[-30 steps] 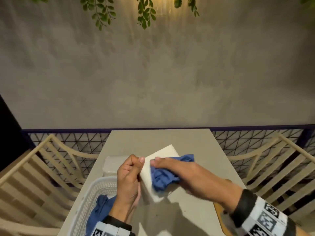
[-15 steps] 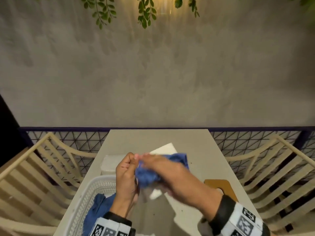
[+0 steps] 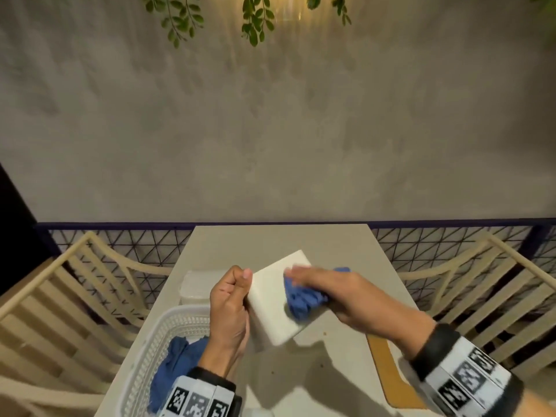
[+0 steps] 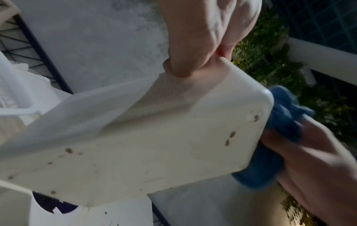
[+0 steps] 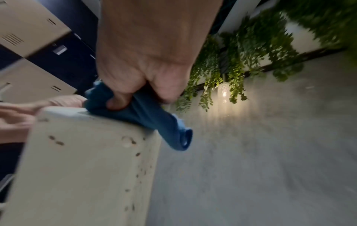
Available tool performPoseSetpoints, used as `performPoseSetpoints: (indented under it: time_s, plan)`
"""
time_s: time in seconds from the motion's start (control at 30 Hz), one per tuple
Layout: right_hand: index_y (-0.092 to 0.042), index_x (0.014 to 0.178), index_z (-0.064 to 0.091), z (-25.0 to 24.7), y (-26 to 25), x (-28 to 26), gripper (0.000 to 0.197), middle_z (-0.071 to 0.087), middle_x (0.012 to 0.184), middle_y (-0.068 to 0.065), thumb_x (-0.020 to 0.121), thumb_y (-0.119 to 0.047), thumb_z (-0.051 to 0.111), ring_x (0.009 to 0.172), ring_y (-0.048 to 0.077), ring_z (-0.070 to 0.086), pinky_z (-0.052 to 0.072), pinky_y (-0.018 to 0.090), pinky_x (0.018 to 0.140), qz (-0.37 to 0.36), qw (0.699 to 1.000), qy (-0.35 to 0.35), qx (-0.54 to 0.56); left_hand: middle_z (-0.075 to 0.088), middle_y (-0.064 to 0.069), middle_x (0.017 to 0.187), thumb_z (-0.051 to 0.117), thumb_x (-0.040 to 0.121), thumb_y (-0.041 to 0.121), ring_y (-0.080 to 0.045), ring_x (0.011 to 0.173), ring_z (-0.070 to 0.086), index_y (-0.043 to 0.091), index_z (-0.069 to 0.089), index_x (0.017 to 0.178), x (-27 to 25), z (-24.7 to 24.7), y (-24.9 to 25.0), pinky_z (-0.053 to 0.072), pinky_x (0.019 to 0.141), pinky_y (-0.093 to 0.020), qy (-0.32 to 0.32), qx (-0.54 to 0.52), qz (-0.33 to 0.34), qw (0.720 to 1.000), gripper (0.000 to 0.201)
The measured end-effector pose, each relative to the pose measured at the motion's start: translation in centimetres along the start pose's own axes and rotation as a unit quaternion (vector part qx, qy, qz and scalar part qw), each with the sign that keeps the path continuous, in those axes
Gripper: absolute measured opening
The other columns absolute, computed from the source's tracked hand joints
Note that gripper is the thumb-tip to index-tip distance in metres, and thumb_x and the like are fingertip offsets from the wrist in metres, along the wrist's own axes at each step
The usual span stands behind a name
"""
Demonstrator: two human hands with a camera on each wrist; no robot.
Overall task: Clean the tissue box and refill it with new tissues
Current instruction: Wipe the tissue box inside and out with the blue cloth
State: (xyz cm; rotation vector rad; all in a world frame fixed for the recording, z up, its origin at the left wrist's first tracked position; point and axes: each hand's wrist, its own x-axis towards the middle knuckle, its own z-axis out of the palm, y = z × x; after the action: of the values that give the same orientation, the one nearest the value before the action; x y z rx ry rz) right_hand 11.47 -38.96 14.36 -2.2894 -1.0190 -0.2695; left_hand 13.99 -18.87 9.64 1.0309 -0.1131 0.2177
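A white plastic tissue box (image 3: 275, 302) is held tilted above the table, and its underside (image 4: 146, 146) (image 5: 83, 168) shows brown specks. My left hand (image 3: 230, 299) grips the box's left edge with curled fingers and the thumb on top. My right hand (image 3: 328, 291) holds a bunched blue cloth (image 3: 304, 299) (image 5: 146, 116) (image 4: 274, 137) and presses it against the box's right side. A pack of new tissues (image 3: 197, 285) lies on the table behind my left hand.
A white mesh basket (image 3: 150, 353) with another blue cloth (image 3: 171, 365) stands at the table's near left. A wooden board (image 3: 388, 371) lies at the near right edge. Slatted chairs (image 3: 60, 296) flank the beige table (image 3: 279, 242), with a wire fence and grey wall behind.
My right hand swept the blue cloth left across the box towards my left hand, then back to the right side. The left hand kept its grip on the box.
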Motion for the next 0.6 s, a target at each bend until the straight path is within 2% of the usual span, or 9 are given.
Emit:
performPoseSetpoints:
  time_s: [0.07, 0.17, 0.23, 0.27, 0.33, 0.37, 0.47, 0.57, 0.6]
  plan:
    - [-0.011, 0.13, 0.05, 1.0, -1.1, 1.5, 0.049, 0.054, 0.133, 0.004, 0.084, 0.003, 0.057, 0.127, 0.003, 0.043, 0.033, 0.025, 0.107, 0.006, 0.999, 0.035, -0.001, 0.041, 0.003, 0.052, 0.059, 0.081, 0.017, -0.009, 0.051, 0.036, 0.018, 0.043, 0.055, 0.0, 0.7, -0.5, 0.037, 0.047, -0.018, 0.004, -0.013, -0.013, 1.0, 0.03]
    - [-0.001, 0.129, 0.051, 2.8, -3.1, 0.5, 0.062, 0.052, 0.133, 0.016, 0.071, 0.022, 0.054, 0.124, 0.023, 0.044, 0.026, 0.02, 0.106, -0.076, 0.993, -0.09, -0.034, 0.036, 0.005, 0.05, 0.054, 0.081, 0.018, -0.007, 0.049, 0.032, 0.021, 0.041, 0.053, 0.5, 0.7, -0.2, 0.033, 0.047, -0.021, 0.023, -0.032, -0.014, 0.999, 0.031]
    - [-0.008, 0.132, 0.05, 1.1, -1.6, -0.7, 0.061, 0.051, 0.136, 0.01, 0.077, 0.019, 0.053, 0.127, 0.014, 0.041, 0.023, 0.012, 0.108, -0.048, 0.992, -0.111, -0.032, 0.039, 0.006, 0.051, 0.055, 0.08, 0.018, -0.007, 0.053, 0.034, 0.02, 0.041, 0.054, 0.7, 0.3, -0.2, 0.031, 0.053, -0.023, 0.029, -0.022, -0.005, 0.999, 0.029]
    - [-0.011, 0.131, 0.051, 0.1, -0.4, -0.7, 0.053, 0.053, 0.135, 0.007, 0.083, 0.011, 0.054, 0.127, 0.006, 0.043, 0.026, 0.01, 0.108, -0.018, 0.997, -0.067, -0.015, 0.041, 0.007, 0.051, 0.054, 0.08, 0.019, -0.007, 0.054, 0.036, 0.018, 0.04, 0.057, 0.7, 0.3, -0.2, 0.031, 0.055, -0.023, 0.029, -0.017, -0.003, 0.999, 0.027]
    - [-0.011, 0.13, 0.052, -0.2, 1.1, 0.4, 0.043, 0.053, 0.132, 0.0, 0.087, -0.003, 0.057, 0.125, -0.011, 0.04, 0.034, 0.02, 0.106, 0.009, 0.999, 0.042, 0.0, 0.042, 0.005, 0.053, 0.051, 0.086, 0.014, -0.009, 0.057, 0.037, 0.016, 0.037, 0.06, 0.6, 0.6, -0.4, 0.033, 0.056, -0.025, 0.031, -0.015, -0.01, 0.999, 0.03]
    - [-0.008, 0.13, 0.052, 0.4, 0.6, 1.2, 0.045, 0.051, 0.132, -0.001, 0.085, -0.002, 0.058, 0.126, -0.012, 0.037, 0.035, 0.025, 0.107, 0.018, 0.998, 0.059, 0.003, 0.042, 0.004, 0.054, 0.048, 0.089, 0.011, -0.01, 0.057, 0.037, 0.015, 0.037, 0.061, 0.5, 0.8, -0.4, 0.035, 0.055, -0.024, 0.035, -0.021, -0.013, 0.999, 0.031]
    - [-0.008, 0.129, 0.053, 3.0, -1.3, 0.9, 0.044, 0.051, 0.137, 0.004, 0.087, 0.006, 0.052, 0.131, 0.009, 0.04, 0.031, 0.029, 0.112, -0.043, 0.999, -0.025, 0.006, 0.046, 0.008, 0.051, 0.044, 0.094, 0.005, -0.008, 0.056, 0.04, 0.016, 0.041, 0.063, 0.8, 0.7, -0.1, 0.04, 0.054, -0.02, 0.059, -0.044, -0.018, 0.997, 0.033]
    - [-0.026, 0.116, 0.062, 0.9, -0.2, -1.5, 0.04, 0.061, 0.123, -0.011, 0.092, 0.002, 0.048, 0.117, -0.002, 0.05, 0.035, 0.023, 0.105, -0.022, 0.995, -0.088, 0.031, 0.049, 0.011, 0.049, 0.045, 0.093, 0.007, -0.004, 0.052, 0.043, 0.016, 0.042, 0.061, 0.7, -0.2, 0.5, 0.04, 0.054, -0.018, 0.051, -0.039, -0.012, 0.998, 0.033]
    - [-0.027, 0.121, 0.06, -0.1, 0.8, -1.4, 0.045, 0.061, 0.123, -0.012, 0.09, 0.004, 0.051, 0.114, -0.005, 0.051, 0.036, 0.017, 0.101, 0.027, 0.998, -0.057, 0.019, 0.048, 0.01, 0.049, 0.048, 0.09, 0.009, -0.003, 0.051, 0.043, 0.017, 0.042, 0.059, 0.4, -0.3, 0.6, 0.039, 0.052, -0.018, 0.041, -0.031, -0.012, 0.999, 0.032]
